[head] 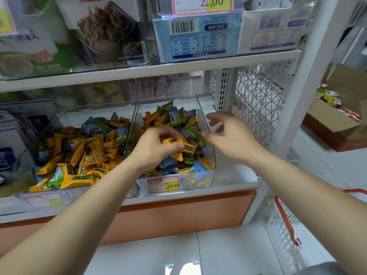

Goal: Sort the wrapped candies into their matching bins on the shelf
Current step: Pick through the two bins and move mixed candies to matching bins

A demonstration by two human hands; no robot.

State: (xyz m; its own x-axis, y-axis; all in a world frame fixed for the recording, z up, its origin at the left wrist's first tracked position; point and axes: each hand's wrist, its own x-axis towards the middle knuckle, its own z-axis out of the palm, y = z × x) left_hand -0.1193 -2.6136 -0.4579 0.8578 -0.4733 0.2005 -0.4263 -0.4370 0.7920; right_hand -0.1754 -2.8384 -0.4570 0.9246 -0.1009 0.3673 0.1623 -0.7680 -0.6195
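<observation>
Two clear plastic bins stand side by side on the lower shelf. The left bin (49, 197) holds mostly yellow wrapped candies with some blue and green ones behind. The right bin (210, 139) holds a mix of yellow, blue and green candies. My left hand (155, 147) is inside the right bin and grips yellow wrapped candies (181, 145). My right hand (228, 133) hovers over the right side of that bin, fingers spread and loosely bent, holding nothing.
A price tag (163, 184) reading 29.80 is clipped to the right bin's front. Boxed goods fill the upper shelf (151, 71). A white wire basket with a red handle (286, 221) stands on the floor at the right, cardboard boxes (335, 120) behind it.
</observation>
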